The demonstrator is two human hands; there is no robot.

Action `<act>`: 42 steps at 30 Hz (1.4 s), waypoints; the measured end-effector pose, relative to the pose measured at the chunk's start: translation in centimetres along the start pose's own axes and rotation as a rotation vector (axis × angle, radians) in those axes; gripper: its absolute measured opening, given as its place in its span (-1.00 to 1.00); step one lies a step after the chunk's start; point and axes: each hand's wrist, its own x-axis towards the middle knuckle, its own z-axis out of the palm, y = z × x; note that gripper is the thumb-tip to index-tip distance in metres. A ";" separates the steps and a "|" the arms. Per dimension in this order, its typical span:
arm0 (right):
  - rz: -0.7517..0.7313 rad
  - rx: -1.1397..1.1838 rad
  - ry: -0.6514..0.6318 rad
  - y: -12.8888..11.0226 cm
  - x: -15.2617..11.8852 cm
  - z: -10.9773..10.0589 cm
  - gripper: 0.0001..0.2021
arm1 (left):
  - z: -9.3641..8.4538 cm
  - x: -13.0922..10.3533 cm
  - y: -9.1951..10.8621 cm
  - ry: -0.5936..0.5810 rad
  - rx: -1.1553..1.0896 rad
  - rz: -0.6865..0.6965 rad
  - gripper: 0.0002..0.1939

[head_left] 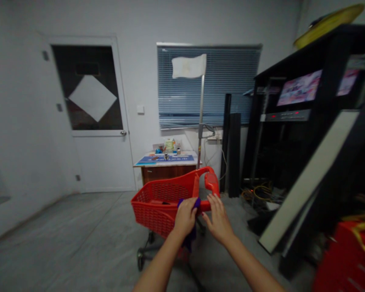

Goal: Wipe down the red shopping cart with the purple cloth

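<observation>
A red plastic shopping cart (158, 205) on dark wheels stands in front of me on the floor. My left hand (185, 219) is closed on a purple cloth (189, 241), pressing it against the cart's near rim by the handle end. Part of the cloth hangs below the hand. Resting at the red handle (212, 182) is my right hand (219, 221), its fingers stretched out and the thumb apart. A pole with a white flag-shaped plate (188, 67) rises behind the handle; where it is fixed is hidden.
Behind the cart a small desk (170, 170) bears bottles and a blue printed sheet. To the right are a black rack (322, 52), cables (263, 190) on the floor, a leaning pale panel (310, 182) and a red object (337, 251). A white door (103, 162) is at left.
</observation>
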 end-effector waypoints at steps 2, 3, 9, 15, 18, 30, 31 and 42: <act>0.006 0.009 -0.019 -0.4 0.1 0.1 -0.39 | 0.3 0.3 0.4 -0.004 -0.013 0.024 -0.58; 0.006 0.012 -0.032 -0.6 0.2 0.1 -0.39 | 0.3 0.3 0.3 0.001 -0.018 0.032 -0.58; -0.003 0.011 -0.076 -1.6 0.6 -0.1 -0.39 | -0.7 -0.6 -2.2 0.046 -0.031 0.025 -0.58; 0.003 0.019 -0.036 -2.6 0.9 0.9 -0.40 | -0.9 0.0 -1.1 0.044 -0.019 -0.016 -0.60; 0.002 0.020 -0.037 -2.8 0.9 1.0 -0.41 | -0.7 0.2 -0.7 0.022 -0.037 0.015 -0.59; 0.007 0.017 -0.019 -3.6 0.4 0.9 -0.37 | -1.5 -0.6 -1.6 0.057 -0.020 -0.029 -0.61; 0.013 0.017 -0.021 -3.6 0.4 0.9 -0.36 | -1.4 -0.5 -1.4 0.045 -0.024 -0.019 -0.60; -0.004 0.028 -0.126 -1.0 1.0 -0.4 -0.42 | -1.9 -1.2 -3.0 0.053 -0.035 -0.016 -0.59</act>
